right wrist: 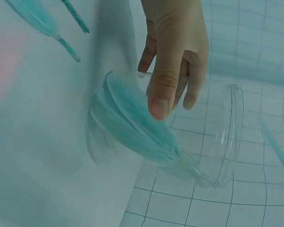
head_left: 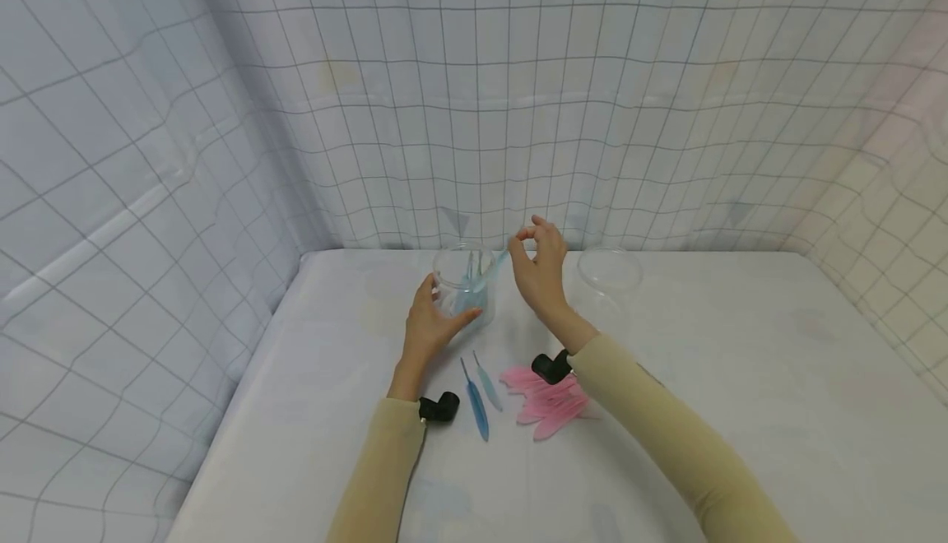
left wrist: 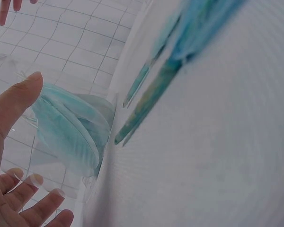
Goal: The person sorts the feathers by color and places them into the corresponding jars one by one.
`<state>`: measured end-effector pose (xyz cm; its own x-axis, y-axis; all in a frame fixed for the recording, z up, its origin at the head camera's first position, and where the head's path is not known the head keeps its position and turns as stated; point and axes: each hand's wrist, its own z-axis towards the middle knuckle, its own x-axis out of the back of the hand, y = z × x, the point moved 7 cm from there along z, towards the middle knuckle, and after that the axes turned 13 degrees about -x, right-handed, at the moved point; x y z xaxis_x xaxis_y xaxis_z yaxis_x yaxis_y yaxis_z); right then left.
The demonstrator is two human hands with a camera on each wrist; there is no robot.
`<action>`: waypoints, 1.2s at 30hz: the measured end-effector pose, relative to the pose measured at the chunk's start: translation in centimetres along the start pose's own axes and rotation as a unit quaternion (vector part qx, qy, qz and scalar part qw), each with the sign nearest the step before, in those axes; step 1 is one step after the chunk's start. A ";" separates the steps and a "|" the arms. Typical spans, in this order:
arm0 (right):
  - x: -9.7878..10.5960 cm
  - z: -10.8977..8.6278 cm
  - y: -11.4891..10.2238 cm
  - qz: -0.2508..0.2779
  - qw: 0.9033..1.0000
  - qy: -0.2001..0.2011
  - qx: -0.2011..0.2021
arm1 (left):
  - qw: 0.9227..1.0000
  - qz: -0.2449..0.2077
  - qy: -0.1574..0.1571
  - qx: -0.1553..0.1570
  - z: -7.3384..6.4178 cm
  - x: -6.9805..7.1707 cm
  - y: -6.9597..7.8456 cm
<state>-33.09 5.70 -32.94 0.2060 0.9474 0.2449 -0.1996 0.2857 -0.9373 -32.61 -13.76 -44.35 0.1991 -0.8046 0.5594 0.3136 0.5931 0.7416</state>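
Note:
A clear round jar [head_left: 489, 310] stands upright near the back of the table. Light blue feathers [right wrist: 132, 124] lean inside it, quills up. My left hand [head_left: 432, 325] grips the jar's side, with the thumb [left wrist: 20, 97] in front and the fingers spread around the wall. Just right of the rim and a little above it, my right hand [head_left: 541, 267] pinches a pale blue feather [head_left: 498, 263] between thumb and index finger. That feather slants down toward the jar mouth. In the right wrist view, its thin blue length shows at the right edge, apart from the jar.
Two blue feathers, one darker [head_left: 477, 413] and one paler [head_left: 487, 387], lie before the jar. Several pink feathers [head_left: 544, 407] are piled under the right forearm. A second clear jar [head_left: 609, 270] stands behind that wrist. Gridded white cloth [head_left: 474, 115] hangs behind the table.

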 end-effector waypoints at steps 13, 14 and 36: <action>-2.2 0.3 -0.2 -0.040 0.999 -0.002 0.024 | 1.000 -0.001 0.005 0.000 -0.3 0.0 0.2; -2.4 0.3 0.0 -0.048 0.999 -0.011 0.019 | 1.000 -0.002 0.005 0.000 -0.3 0.0 0.2; -2.7 -2.2 4.3 -0.155 0.984 -0.077 -0.051 | 1.000 -0.001 0.007 -0.011 -0.2 0.1 0.3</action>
<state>-32.40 4.08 -38.20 0.0925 0.8301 0.5499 -0.0511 0.5555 -0.8299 -32.30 -13.68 -44.11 0.2109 -0.8067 0.5520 0.3346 0.5902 0.7347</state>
